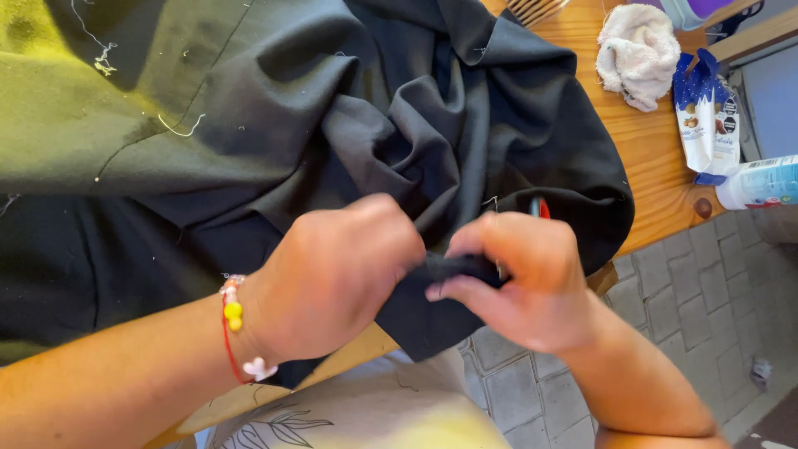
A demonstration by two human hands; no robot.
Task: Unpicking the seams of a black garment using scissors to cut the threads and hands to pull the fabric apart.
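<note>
We see bare forearms, no sleeves; our left hand [328, 278] wears a thin red cord bracelet [235, 328] strung with yellow, pink and white beads; our right hand [524, 278] is unadorned

Sunlit wooden table [657, 158] above grey paved floor [698, 308].

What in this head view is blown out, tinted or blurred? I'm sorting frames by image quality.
Head view: a yellow-green glare washes the black cloth at upper left; the white towel is near overexposed; the left hand and right hand are sharp; the frame's bottom edge is soft.
</note>
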